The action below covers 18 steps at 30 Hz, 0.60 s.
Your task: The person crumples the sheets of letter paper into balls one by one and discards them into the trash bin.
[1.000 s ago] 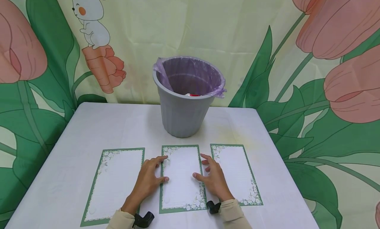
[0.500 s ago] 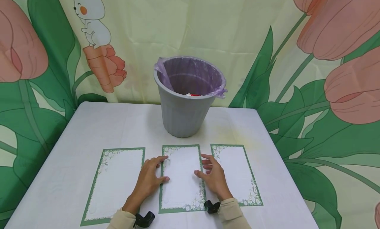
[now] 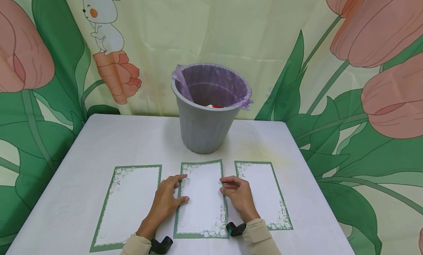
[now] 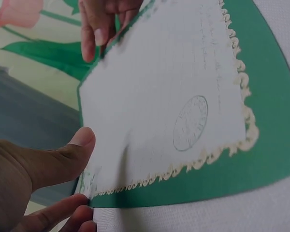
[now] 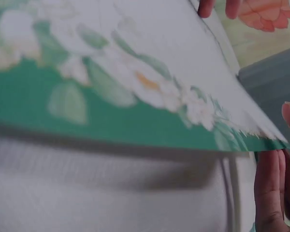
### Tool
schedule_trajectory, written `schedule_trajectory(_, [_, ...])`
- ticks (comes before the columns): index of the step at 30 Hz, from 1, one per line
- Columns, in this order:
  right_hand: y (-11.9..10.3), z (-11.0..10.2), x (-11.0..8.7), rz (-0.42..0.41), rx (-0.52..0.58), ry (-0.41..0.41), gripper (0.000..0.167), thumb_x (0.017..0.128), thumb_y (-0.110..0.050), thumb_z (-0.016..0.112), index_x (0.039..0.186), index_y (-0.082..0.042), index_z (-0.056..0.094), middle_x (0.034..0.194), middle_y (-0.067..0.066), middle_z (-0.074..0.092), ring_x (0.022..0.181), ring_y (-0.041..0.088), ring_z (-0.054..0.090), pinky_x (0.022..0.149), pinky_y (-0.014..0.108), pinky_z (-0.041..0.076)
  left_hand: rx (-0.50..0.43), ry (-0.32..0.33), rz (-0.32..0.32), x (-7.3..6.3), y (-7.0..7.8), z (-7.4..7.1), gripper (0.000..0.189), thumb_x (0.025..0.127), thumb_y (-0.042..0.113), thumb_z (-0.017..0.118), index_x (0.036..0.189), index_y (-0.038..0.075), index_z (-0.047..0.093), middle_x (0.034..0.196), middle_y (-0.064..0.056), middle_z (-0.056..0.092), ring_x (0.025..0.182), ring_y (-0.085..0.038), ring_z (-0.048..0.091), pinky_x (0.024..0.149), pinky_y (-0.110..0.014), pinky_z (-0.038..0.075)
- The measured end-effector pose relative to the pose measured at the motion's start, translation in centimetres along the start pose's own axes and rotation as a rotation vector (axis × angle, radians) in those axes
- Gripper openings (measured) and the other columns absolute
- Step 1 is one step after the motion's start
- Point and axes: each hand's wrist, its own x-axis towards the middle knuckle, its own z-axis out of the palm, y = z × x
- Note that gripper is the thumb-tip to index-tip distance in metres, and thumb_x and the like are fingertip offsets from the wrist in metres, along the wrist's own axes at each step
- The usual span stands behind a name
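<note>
Three sheets of letter paper with green floral borders lie side by side: a left sheet [image 3: 129, 203], a middle sheet [image 3: 202, 207] and a right sheet [image 3: 261, 192]. Faint script and an oval postmark show on the middle one in the left wrist view. My right hand [image 3: 239, 196] pinches its right edge between thumb and fingers, and the sheet's border [image 5: 150, 130] bows up off the cloth in the right wrist view. At the opposite edge rests my left hand [image 3: 166, 196], index finger and thumb spread apart, their tips over the border.
Behind the sheets stands a grey bin [image 3: 205, 126] lined with a purple bag [image 3: 211, 82], with something red and white inside. White cloth [image 3: 142, 137] covers the table. A printed backdrop [image 3: 281, 45] with tulips and a rabbit hangs behind it.
My right fingers and thumb have come together on the middle sheet's right edge, which has risen slightly. The sheet's near end has shifted a little left. My left hand has hardly moved.
</note>
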Motion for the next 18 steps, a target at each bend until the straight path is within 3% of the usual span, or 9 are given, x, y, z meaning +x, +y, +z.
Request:
schedule_trajectory(5, [0.5, 0.2, 0.1, -0.035, -0.164, -0.023, 0.027, 0.089, 0.0, 0.082, 0.112, -0.015, 0.082, 0.117, 0.007, 0.077, 0.097, 0.018, 0.072, 0.076, 0.022, 0.057, -0.005, -0.012, -0.002, 0.1, -0.1, 0.0, 0.076, 0.071, 0.013, 0.1, 0.14, 0.018, 0.069, 0.106, -0.003, 0.067, 0.096, -0.018, 0.055, 0.08, -0.031, 0.045])
schedule_trajectory(8, [0.7, 0.2, 0.1, -0.052, -0.194, -0.031, 0.027, 0.091, 0.001, 0.08, 0.111, -0.016, 0.082, 0.12, 0.009, 0.076, 0.092, 0.016, 0.074, 0.071, 0.022, 0.056, -0.016, -0.014, -0.003, 0.2, -0.1, 0.0, 0.074, 0.072, 0.013, 0.099, 0.139, 0.019, 0.07, 0.108, -0.003, 0.068, 0.097, -0.018, 0.056, 0.08, -0.031, 0.047])
schedule_trajectory(14, [0.4, -0.4, 0.1, -0.034, -0.088, -0.044, 0.027, 0.092, 0.005, 0.077, 0.112, -0.013, 0.082, 0.12, 0.012, 0.075, 0.08, 0.016, 0.073, 0.066, 0.021, 0.054, -0.065, -0.028, -0.041, 0.3, -0.1, -0.4, 0.07, 0.075, 0.012, 0.097, 0.139, 0.02, 0.07, 0.119, -0.006, 0.07, 0.099, -0.018, 0.06, 0.081, -0.031, 0.054])
schedule_trajectory(18, [0.1, -1.0, 0.3, -0.011, 0.04, -0.077, 0.027, 0.093, 0.007, 0.075, 0.114, -0.008, 0.08, 0.123, 0.013, 0.075, 0.084, 0.015, 0.075, 0.072, 0.021, 0.057, -0.132, -0.03, -0.075, 0.4, -0.1, -0.9, 0.066, 0.078, 0.01, 0.095, 0.138, 0.023, 0.07, 0.123, -0.006, 0.069, 0.1, -0.019, 0.064, 0.082, -0.034, 0.056])
